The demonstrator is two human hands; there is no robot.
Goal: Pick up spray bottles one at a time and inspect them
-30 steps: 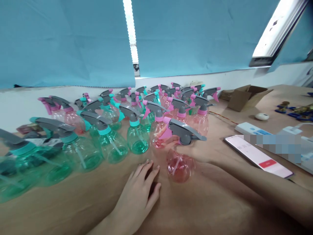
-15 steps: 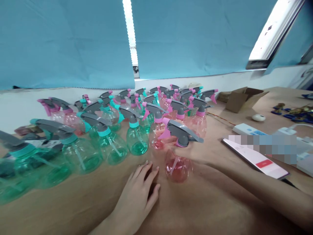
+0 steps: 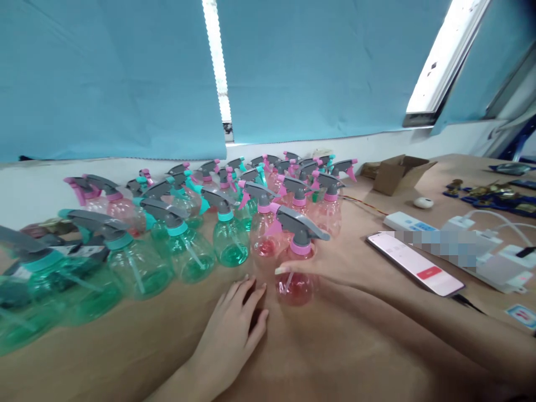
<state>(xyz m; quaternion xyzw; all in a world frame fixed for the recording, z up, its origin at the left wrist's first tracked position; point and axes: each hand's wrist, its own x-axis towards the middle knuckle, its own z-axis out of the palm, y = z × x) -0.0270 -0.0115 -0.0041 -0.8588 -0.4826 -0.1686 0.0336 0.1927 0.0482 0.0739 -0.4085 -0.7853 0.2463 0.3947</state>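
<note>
I have the right hand (image 3: 324,267) closed around the pink spray bottle (image 3: 294,287), with its fingers (image 3: 288,269) lying across the neck just under the pink collar. The bottle stands upright on the brown table (image 3: 117,352), a little right of centre in the frame, its grey trigger head pointing right. My left hand (image 3: 234,329) lies flat on the table just left of the bottle, palm down, fingers loosely spread and holding nothing. Behind them stands a crowd of bottles: green spray bottles (image 3: 228,245) towards the left and more pink ones (image 3: 329,212) at the centre back. A phone (image 3: 414,271) lies at centre right, with a cardboard box (image 3: 397,170) further back.
</note>
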